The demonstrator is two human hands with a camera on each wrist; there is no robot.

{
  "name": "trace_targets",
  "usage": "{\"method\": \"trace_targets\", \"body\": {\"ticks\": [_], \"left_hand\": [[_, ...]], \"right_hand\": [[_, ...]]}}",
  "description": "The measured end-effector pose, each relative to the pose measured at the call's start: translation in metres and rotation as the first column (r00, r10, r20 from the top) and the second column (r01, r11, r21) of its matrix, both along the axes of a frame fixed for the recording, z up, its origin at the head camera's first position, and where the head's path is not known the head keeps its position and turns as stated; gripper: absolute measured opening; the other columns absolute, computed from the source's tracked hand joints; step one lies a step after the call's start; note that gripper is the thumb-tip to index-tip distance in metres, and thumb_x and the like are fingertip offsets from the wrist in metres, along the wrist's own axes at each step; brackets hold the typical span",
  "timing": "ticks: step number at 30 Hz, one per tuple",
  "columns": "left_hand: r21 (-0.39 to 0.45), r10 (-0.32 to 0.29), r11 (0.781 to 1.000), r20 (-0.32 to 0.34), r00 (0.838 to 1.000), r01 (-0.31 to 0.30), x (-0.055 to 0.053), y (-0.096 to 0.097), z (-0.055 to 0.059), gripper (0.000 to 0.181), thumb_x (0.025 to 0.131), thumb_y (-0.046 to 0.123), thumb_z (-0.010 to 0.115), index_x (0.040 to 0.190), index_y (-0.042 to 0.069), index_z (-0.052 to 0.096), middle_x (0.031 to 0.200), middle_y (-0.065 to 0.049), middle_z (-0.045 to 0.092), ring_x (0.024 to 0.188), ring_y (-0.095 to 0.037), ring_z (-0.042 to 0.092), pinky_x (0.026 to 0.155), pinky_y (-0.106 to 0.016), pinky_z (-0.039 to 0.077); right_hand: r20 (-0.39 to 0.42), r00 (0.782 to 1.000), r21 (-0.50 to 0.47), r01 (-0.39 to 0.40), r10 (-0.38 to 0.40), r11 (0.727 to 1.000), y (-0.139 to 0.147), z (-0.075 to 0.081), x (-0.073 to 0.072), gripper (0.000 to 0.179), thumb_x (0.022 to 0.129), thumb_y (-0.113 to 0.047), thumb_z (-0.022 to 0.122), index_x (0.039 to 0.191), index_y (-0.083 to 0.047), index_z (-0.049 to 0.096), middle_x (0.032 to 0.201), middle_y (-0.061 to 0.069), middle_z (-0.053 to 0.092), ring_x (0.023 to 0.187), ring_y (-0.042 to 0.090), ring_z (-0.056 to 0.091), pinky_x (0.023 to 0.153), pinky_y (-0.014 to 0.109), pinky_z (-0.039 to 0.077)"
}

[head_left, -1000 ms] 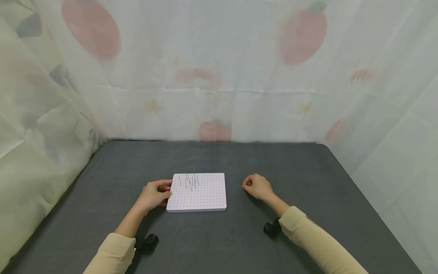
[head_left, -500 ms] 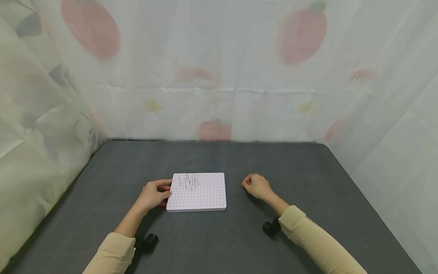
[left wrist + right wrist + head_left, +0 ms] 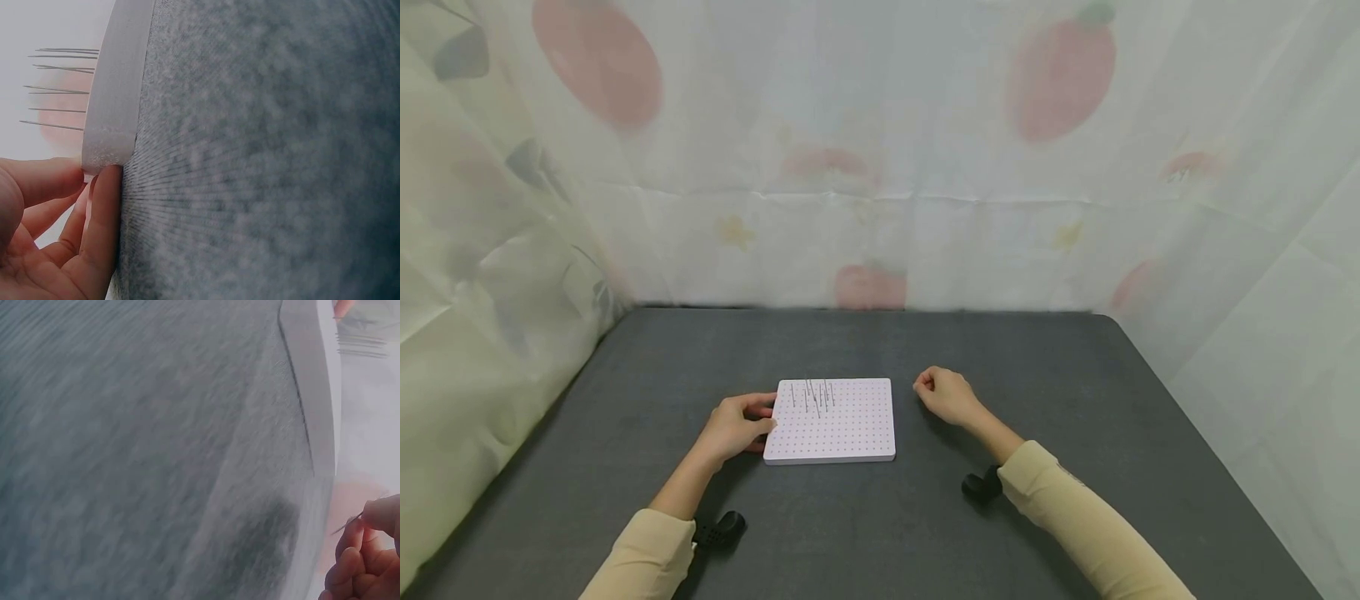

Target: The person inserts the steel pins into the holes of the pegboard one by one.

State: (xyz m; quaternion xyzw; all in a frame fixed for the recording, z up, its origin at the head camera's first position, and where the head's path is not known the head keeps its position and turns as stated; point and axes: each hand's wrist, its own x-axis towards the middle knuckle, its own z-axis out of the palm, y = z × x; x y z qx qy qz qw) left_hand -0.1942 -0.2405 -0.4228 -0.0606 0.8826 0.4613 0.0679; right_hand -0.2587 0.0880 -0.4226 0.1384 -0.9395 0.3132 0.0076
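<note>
A white pegboard [image 3: 853, 429] with rows of small holes lies flat on the table. Several thin metal pins [image 3: 820, 398] stand in its far left part, a few of them leaning; the left wrist view shows these pins [image 3: 59, 91] side-on. My left hand [image 3: 732, 429] grips the board's left edge, thumb at the top face and fingers along the side and lower edge. To the right of the board, raised above the table, my right hand [image 3: 947, 397] pinches one thin metal pin [image 3: 342, 527] between thumb and forefinger, its tip sticking out.
Dark grey cloth covers the table [image 3: 865, 533]. A pale curtain [image 3: 760, 250] with fruit prints hangs behind its far edge, and more curtain hangs at both sides. A black wrist camera [image 3: 722, 532] sits under the left sleeve, another black wrist camera [image 3: 981, 486] under the right.
My right hand has moved a little left and away from me, closer to the board, carrying the pin. My left hand and the board have stayed in place.
</note>
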Motion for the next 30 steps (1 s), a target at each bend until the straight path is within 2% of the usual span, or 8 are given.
{"method": "trace_targets", "body": {"ticks": [8, 20, 26, 30], "left_hand": [[-0.001, 0.001, 1.000, 0.000, 1.000, -0.001, 0.000, 0.000, 0.000, 0.051, 0.084, 0.006, 0.061, 0.133, 0.005, 0.049, 0.108, -0.017, 0.056, 0.079, -0.017, 0.060, 0.060, -0.032, 0.057], [0.002, 0.000, 1.000, 0.007, 1.000, -0.001, 0.000, -0.001, -0.001, 0.051, 0.084, 0.006, 0.061, 0.133, 0.005, 0.048, 0.109, -0.017, 0.056, 0.078, -0.017, 0.060, 0.060, -0.032, 0.057], [0.008, -0.001, 1.000, -0.007, 1.000, 0.001, 0.000, -0.001, 0.000, 0.050, 0.085, 0.005, 0.060, 0.133, 0.005, 0.048, 0.108, -0.017, 0.056, 0.080, -0.018, 0.061, 0.060, -0.032, 0.057], [0.002, -0.005, 1.000, -0.013, 1.000, 0.005, 0.001, -0.001, 0.001, 0.050, 0.085, 0.005, 0.060, 0.133, 0.005, 0.048, 0.108, -0.017, 0.057, 0.080, -0.018, 0.060, 0.060, -0.032, 0.057]], "right_hand": [[-0.019, 0.999, -0.060, -0.052, 0.051, 0.997, -0.018, 0.003, 0.002, 0.010, 0.089, -0.017, 0.056, 0.088, -0.009, 0.062, 0.077, -0.001, 0.058, 0.065, 0.011, 0.049, 0.060, 0.025, 0.042], [-0.029, 0.993, -0.147, -0.119, 0.116, 0.982, -0.047, 0.007, 0.007, 0.008, 0.091, -0.015, 0.052, 0.093, -0.010, 0.057, 0.079, 0.000, 0.057, 0.060, 0.010, 0.046, 0.052, 0.021, 0.040], [-0.071, 0.987, -0.162, -0.151, 0.141, 0.975, -0.059, 0.007, 0.008, 0.005, 0.090, -0.014, 0.054, 0.091, -0.011, 0.057, 0.081, 0.000, 0.058, 0.059, 0.009, 0.044, 0.050, 0.019, 0.037], [-0.065, 0.986, -0.170, -0.163, 0.154, 0.972, -0.066, 0.005, 0.007, 0.004, 0.090, -0.016, 0.054, 0.090, -0.012, 0.055, 0.081, -0.001, 0.058, 0.059, 0.009, 0.044, 0.051, 0.019, 0.037]]}}
